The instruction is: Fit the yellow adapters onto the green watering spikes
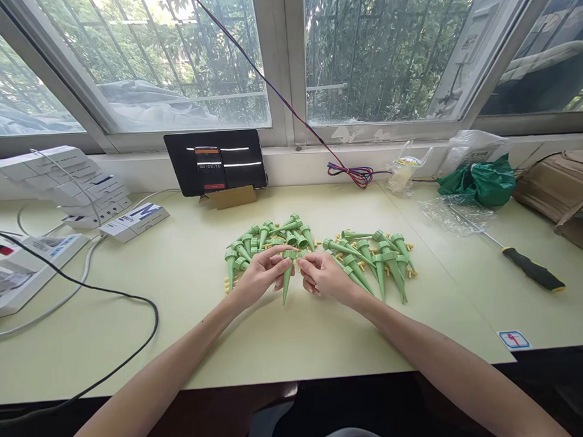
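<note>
Gripping a tapered green plastic spike with a ridged cap (287, 279) in the left hand (267, 271), tip toward six o'clock, above the pale yellow tabletop (277, 346).
Pinching with the thumb and fingertips of the right hand (327, 278) just beside the cap, toward three o'clock; cannot tell the thing between them. With a heap of similar green spikes (247, 240) just beyond at eleven o'clock, and a second heap (390, 256) at three; farther out, with a leaning black glossy tablet (244, 153) at eleven and a black-and-yellow-handled screwdriver (532, 267) at three.
</note>
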`<state>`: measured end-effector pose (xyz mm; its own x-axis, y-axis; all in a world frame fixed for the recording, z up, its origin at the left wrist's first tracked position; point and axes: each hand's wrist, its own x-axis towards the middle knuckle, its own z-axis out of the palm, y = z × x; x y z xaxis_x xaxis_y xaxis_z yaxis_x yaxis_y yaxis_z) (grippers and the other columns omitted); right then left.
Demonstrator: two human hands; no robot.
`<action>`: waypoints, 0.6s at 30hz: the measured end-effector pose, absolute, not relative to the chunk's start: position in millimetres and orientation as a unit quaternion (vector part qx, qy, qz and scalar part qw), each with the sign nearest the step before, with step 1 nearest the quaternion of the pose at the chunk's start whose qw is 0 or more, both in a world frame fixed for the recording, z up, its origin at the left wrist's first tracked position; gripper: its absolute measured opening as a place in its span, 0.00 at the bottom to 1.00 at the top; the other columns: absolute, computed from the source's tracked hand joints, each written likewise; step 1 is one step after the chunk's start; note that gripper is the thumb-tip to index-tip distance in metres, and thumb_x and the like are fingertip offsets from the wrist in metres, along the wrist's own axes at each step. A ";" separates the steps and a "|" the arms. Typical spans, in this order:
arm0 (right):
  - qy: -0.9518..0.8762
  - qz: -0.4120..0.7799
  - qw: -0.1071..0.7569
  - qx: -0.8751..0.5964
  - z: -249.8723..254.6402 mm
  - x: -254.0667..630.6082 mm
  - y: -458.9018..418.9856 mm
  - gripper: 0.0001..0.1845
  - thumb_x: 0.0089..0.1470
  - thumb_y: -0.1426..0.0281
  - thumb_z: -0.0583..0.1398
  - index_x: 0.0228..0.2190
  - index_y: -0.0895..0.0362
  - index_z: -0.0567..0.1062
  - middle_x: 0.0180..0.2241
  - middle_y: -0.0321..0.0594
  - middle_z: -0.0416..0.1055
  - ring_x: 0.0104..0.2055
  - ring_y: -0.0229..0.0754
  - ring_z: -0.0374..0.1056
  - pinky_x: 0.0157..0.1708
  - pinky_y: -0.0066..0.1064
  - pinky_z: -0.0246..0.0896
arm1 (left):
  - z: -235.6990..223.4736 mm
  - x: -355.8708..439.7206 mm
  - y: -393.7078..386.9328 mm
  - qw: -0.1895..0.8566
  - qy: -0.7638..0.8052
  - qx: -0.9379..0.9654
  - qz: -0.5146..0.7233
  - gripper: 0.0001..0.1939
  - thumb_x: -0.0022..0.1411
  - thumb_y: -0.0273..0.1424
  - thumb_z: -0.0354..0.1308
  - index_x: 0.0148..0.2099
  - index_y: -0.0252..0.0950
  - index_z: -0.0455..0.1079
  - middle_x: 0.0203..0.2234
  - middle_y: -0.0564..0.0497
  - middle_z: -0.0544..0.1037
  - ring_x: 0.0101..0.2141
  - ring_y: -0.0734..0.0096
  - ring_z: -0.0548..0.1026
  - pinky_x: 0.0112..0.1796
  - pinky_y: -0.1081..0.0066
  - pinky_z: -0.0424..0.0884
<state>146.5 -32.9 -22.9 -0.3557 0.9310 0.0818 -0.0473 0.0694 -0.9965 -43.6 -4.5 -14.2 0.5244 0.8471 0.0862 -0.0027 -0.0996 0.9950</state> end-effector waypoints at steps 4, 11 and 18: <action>-0.631 0.501 0.439 -0.398 -22.5 147.1 -34.3 0.17 0.62 0.62 0.53 0.23 0.55 0.64 0.13 0.27 0.55 0.15 0.33 0.58 0.19 0.26 0.51 | -15.0 -43.4 -4.5 0.584 0.328 0.648 0.362 0.18 0.65 0.38 0.60 0.55 0.38 0.71 0.24 0.54 0.74 0.17 0.82 0.63 0.21 0.77 0.64; -0.702 0.349 0.440 -0.438 -16.9 148.2 -39.3 0.17 0.63 0.65 0.52 0.24 0.56 0.70 0.16 0.31 0.63 0.19 0.34 0.57 0.24 0.27 0.52 | -16.3 -42.7 -5.0 0.606 0.330 0.625 0.365 0.19 0.65 0.40 0.60 0.56 0.39 0.71 0.24 0.54 0.74 0.17 0.82 0.62 0.20 0.77 0.64; -0.612 0.531 0.439 -0.389 -23.8 146.0 -33.7 0.18 0.61 0.59 0.54 0.23 0.55 0.65 0.14 0.26 0.54 0.13 0.32 0.56 0.17 0.26 0.49 | -13.8 -41.8 -6.3 0.595 0.327 0.635 0.370 0.19 0.65 0.39 0.61 0.55 0.38 0.72 0.23 0.55 0.73 0.16 0.83 0.63 0.20 0.77 0.64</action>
